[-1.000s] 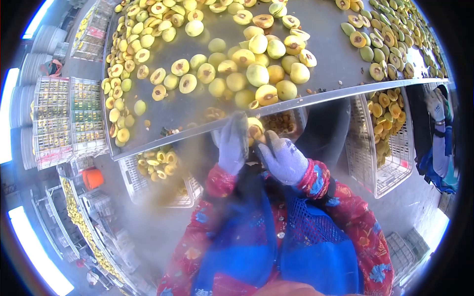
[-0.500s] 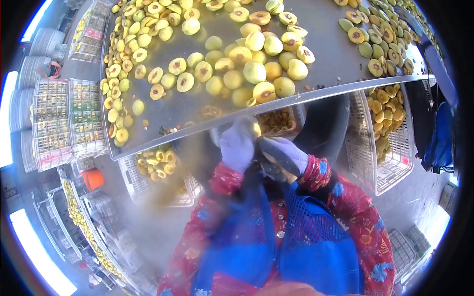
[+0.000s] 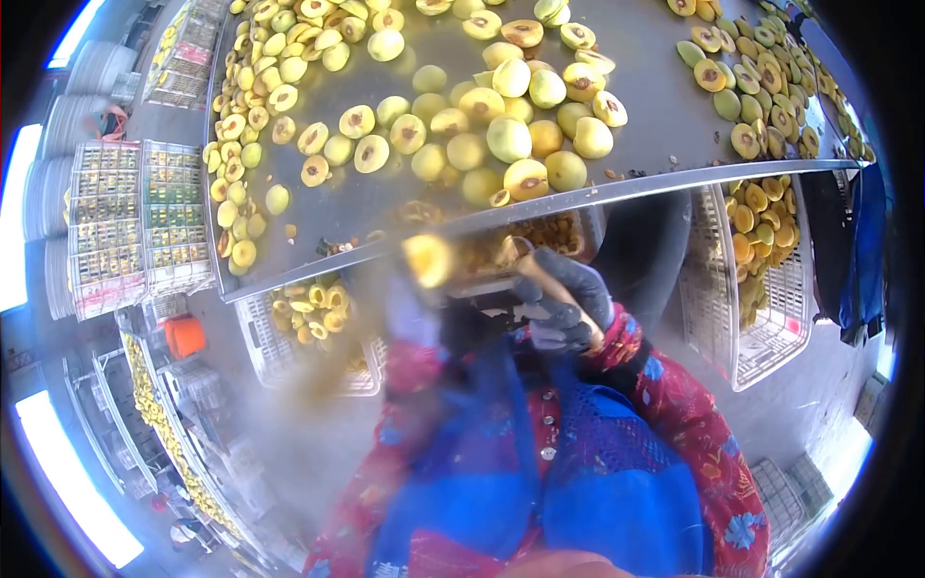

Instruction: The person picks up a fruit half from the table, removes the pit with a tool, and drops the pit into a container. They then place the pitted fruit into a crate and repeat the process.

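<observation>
Two mesh crates (image 3: 106, 231) stand side by side beyond the left end of the table (image 3: 665, 181), with yellow fruit showing through their slats. An orange bucket (image 3: 185, 337) stands nearer the table's front left corner, apart from it. Along the left end of the table spreads a dense fruit pile (image 3: 289, 72), whole-looking pieces and cut halves mixed. Under the front edge of the table, toward the left, a white crate (image 3: 258, 342) holds hollowed halves.

Just in front of the table's edge, left of its middle, is the left hand (image 3: 412, 313), badly blurred; a yellow fruit half (image 3: 427, 260) shows at its fingertips, close to that edge, but I cannot tell how firmly the grip closes. On the table behind lies a loose fruit cluster (image 3: 511, 135), some cut faces up. Below the table's middle, a shallow crate (image 3: 596, 226) contains brown pieces. In front of it, the right hand (image 3: 568, 299) has its grip clamped around a tool (image 3: 557, 289) with a wooden handle, its head pointing toward the table. Under the table's right part, a tilted-looking tall crate (image 3: 708, 279) holds more halves. Blue clothing (image 3: 862, 260) shows beside the table's right corner.
</observation>
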`<state>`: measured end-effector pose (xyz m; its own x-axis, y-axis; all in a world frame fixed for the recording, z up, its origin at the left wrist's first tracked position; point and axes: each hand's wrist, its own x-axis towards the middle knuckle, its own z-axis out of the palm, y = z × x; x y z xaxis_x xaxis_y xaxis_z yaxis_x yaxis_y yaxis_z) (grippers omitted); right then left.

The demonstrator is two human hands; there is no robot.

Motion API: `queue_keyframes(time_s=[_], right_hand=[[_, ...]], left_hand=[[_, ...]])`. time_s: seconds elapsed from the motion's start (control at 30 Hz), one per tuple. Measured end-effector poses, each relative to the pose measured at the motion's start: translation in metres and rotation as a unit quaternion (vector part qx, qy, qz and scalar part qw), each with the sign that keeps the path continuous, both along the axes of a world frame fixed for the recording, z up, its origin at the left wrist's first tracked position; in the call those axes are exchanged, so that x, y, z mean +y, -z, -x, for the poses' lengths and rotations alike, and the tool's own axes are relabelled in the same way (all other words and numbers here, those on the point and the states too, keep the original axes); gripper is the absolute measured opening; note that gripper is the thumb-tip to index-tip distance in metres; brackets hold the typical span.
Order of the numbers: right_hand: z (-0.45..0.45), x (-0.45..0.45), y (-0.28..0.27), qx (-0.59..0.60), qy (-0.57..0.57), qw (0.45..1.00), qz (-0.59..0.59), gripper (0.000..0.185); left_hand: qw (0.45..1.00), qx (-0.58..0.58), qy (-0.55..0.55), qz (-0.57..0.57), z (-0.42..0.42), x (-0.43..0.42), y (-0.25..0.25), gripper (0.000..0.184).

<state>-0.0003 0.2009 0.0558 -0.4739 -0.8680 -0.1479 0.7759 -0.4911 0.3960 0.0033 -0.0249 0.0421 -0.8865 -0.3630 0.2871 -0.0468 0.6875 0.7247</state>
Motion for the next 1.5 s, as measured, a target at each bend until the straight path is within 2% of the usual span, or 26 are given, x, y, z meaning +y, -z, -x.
queue_keyframes(time_s=[0.03,0.07,0.1,0.2,0.27,0.33,0.4,0.47,0.6,0.63,0.7,0.73,0.83,0.9,1.0,1.07,1.1,1.17,1.27,1.3,1.4,1.43,1.5], right_hand=[[0.004,0.007,0.014,0.068,-0.013,0.996,0.048,0.044],[0.005,0.016,0.022,0.079,-0.019,0.997,-0.008,0.044],[0.004,0.022,0.026,0.086,-0.025,0.994,-0.063,0.043],[0.007,0.024,0.028,0.098,-0.048,0.979,-0.174,0.041],[0.009,0.024,0.031,0.127,-0.067,0.965,-0.218,0.040],[0.010,0.024,0.024,0.138,-0.073,0.951,-0.268,0.039],[0.009,0.027,0.018,0.142,-0.065,0.942,-0.296,0.038],[0.005,0.033,0.015,0.139,-0.050,0.941,-0.303,0.038],[-0.002,0.033,0.015,0.111,-0.046,0.947,-0.297,0.041],[-0.005,0.031,0.019,0.115,-0.046,0.947,-0.297,0.041],[-0.004,0.030,0.018,0.121,-0.044,0.942,-0.311,0.041],[-0.004,0.031,0.014,0.121,-0.043,0.936,-0.328,0.041],[-0.002,0.036,0.011,0.120,-0.040,0.929,-0.348,0.040],[0.000,0.039,0.021,0.115,-0.031,0.940,-0.319,0.040],[-0.001,0.043,0.029,0.100,-0.023,0.951,-0.292,0.038],[-0.003,0.041,0.029,0.104,-0.035,0.941,-0.319,0.038],[-0.003,0.039,0.027,0.108,-0.042,0.936,-0.333,0.038],[-0.002,0.035,0.012,0.142,-0.039,0.911,-0.386,0.037],[-0.004,0.031,0.002,0.179,-0.026,0.866,-0.467,0.033],[-0.004,0.031,-0.003,0.188,-0.026,0.860,-0.474,0.033],[0.001,0.024,-0.017,0.253,-0.029,0.827,-0.501,0.030],[0.001,0.021,-0.021,0.278,-0.032,0.813,-0.511,0.029],[0.003,0.010,-0.030,0.374,-0.045,0.749,-0.545,0.024]], left_hand=[[0.994,-0.050,-0.093,0.003,0.002,-0.021,-0.013,0.036],[0.975,-0.135,-0.165,0.057,-0.001,-0.041,-0.033,0.036],[0.921,-0.267,-0.178,0.221,-0.001,-0.059,-0.058,0.037],[0.888,-0.197,-0.146,0.388,0.004,-0.112,-0.032,0.033],[0.944,-0.221,-0.021,0.243,0.033,-0.108,-0.019,0.034],[0.911,-0.283,0.059,0.294,0.064,-0.084,-0.001,0.033],[0.901,-0.325,0.180,0.225,0.093,-0.054,0.009,0.032],[0.882,-0.284,0.284,0.247,0.111,-0.057,0.046,0.032],[0.821,-0.202,0.432,0.313,0.105,-0.021,0.024,0.030],[0.873,-0.266,0.360,0.192,0.106,-0.007,0.016,0.029],[0.896,-0.257,0.351,0.090,0.103,0.007,-0.009,0.027],[0.902,-0.254,0.346,0.037,0.099,0.012,-0.017,0.026],[0.902,-0.192,0.387,0.004,0.086,0.013,-0.031,0.026],[0.883,-0.266,0.342,-0.179,0.074,0.015,-0.060,0.027],[0.925,-0.230,0.260,-0.154,0.090,-0.002,-0.053,0.034],[0.973,-0.153,0.170,0.033,0.116,-0.011,-0.029,0.041],[0.966,-0.132,0.160,0.157,0.124,-0.013,-0.008,0.044],[0.905,-0.083,0.132,0.396,0.137,-0.012,0.034,0.051],[0.946,-0.189,0.188,0.186,0.153,-0.033,0.037,0.057],[0.910,-0.323,0.213,0.149,0.152,-0.032,0.018,0.066],[0.928,-0.170,0.330,0.019,0.135,-0.054,0.024,0.042],[0.933,-0.127,0.334,-0.048,0.124,-0.056,0.027,0.039],[0.928,-0.046,0.312,-0.198,0.096,-0.050,0.034,0.038]])
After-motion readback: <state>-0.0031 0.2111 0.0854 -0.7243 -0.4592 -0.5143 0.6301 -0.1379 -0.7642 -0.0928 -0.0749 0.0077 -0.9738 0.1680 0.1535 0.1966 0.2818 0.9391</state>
